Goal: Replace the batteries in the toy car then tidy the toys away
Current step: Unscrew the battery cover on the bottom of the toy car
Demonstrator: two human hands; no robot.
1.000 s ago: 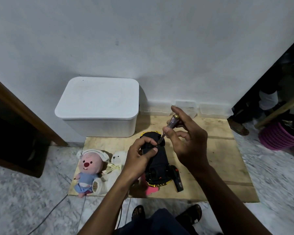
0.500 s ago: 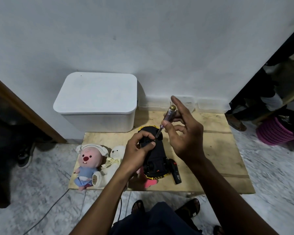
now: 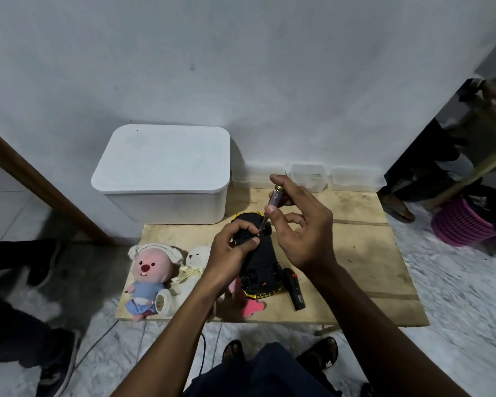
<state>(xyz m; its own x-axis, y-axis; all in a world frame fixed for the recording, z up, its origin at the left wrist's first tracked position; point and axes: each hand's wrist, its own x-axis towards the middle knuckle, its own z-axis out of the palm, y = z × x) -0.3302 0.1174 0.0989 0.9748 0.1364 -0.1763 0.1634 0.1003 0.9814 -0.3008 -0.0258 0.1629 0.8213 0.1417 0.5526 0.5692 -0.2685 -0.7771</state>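
Observation:
A black toy car with yellow trim (image 3: 260, 265) lies upside down on a low wooden table (image 3: 355, 253). My left hand (image 3: 232, 253) grips the car's left side near its far end. My right hand (image 3: 301, 224) pinches a small screwdriver (image 3: 272, 206) with a clear purple handle and brass cap. The screwdriver's tip rests on the car's underside, beside my left thumb. A pink plush in blue clothes (image 3: 148, 277) and a white plush bear (image 3: 194, 265) lie at the table's left. A pink toy (image 3: 252, 306) peeks out from under the car.
A white lidded storage bin (image 3: 163, 173) stands at the table's back left against the wall. A black remote (image 3: 295, 289) lies right of the car. Clear small containers (image 3: 309, 174) line the wall. A pink basket (image 3: 461, 224) and another person's legs (image 3: 424, 173) are at right; shoes (image 3: 55, 365) at left.
The view has shifted slightly. My right hand has stayed on the screwdriver at the car's underside, its fingers shifting a little. The left hand keeps its hold on the car.

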